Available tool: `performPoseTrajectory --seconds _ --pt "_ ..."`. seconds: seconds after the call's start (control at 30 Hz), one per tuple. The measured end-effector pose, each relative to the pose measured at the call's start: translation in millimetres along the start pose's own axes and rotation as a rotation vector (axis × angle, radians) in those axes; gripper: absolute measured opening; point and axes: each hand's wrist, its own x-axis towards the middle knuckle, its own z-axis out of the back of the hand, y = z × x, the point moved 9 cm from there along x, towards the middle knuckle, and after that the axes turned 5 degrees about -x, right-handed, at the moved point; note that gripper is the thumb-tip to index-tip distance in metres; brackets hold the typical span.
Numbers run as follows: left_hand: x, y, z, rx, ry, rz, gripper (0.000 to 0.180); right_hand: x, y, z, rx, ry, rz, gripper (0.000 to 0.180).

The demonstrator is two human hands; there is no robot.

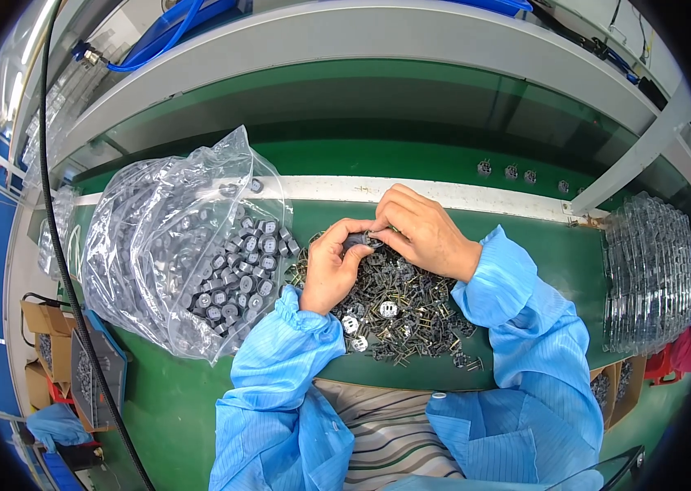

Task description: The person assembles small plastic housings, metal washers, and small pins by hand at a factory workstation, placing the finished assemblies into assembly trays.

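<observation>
Both hands meet at 12 o'clock over the pile of pinned parts – left hand and right hand pinched together on 1 small dark component – advisably kept square, pins unbent, bag of cores at 9 o'clock.

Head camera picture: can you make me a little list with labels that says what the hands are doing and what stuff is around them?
left hand: pinching a small dark part with its fingertips
right hand: fingertips meet the same small dark part from the other side
under the hands: loose pile of small dark pinned parts on the green bench
left of the hands: open clear plastic bag spilling grey round cores
far right: stack of clear plastic trays
sleeves: blue coat sleeves on both arms
</observation>
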Motion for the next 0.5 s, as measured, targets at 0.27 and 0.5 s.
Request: performPoseTrajectory --seconds 0.27,0.5 --pt "-5 -24 1 0.297 -0.156 -0.148 0.025 -8 -59 -6 0.180 0.067 -0.229 0.014" --pt "3 12 23 -0.432 -0.122 0.169 0.032 -25 -160 68 -0.733 -0.198 -0.357 0.008"
